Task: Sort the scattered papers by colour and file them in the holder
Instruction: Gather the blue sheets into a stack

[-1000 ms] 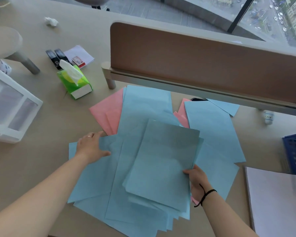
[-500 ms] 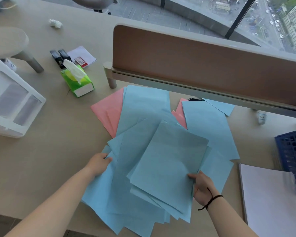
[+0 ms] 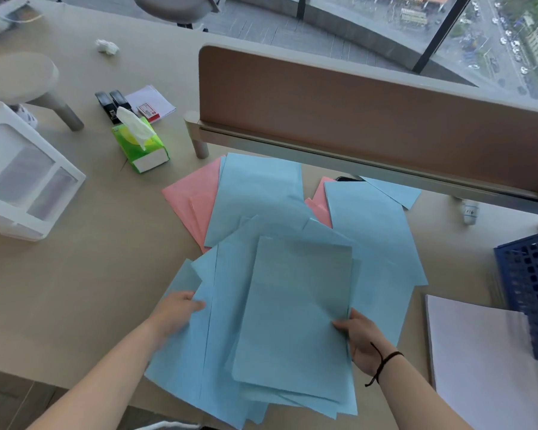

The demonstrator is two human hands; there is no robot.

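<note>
A loose bundle of blue papers (image 3: 292, 311) lies fanned in front of me, overhanging the desk's near edge. My left hand (image 3: 176, 311) grips the bundle's left edge. My right hand (image 3: 359, 339), with a black band at the wrist, pinches the right edge of the top sheets. More blue sheets (image 3: 373, 225) lie flat on the desk beyond, with pink papers (image 3: 193, 197) showing from under them at the left and centre. The white holder (image 3: 28, 178) stands at the far left of the desk.
A green tissue box (image 3: 142, 147), two black staplers (image 3: 111, 103) and a white notepad (image 3: 151, 102) sit at the back left. A brown desk divider (image 3: 354, 119) runs across the back. A blue crate (image 3: 531, 290) and a white paper stack (image 3: 485, 361) are at the right.
My left hand slid from the far left sheet inward and took hold of the bundle's left edge. The blue sheets have been drawn together toward me, and the view shifted left.
</note>
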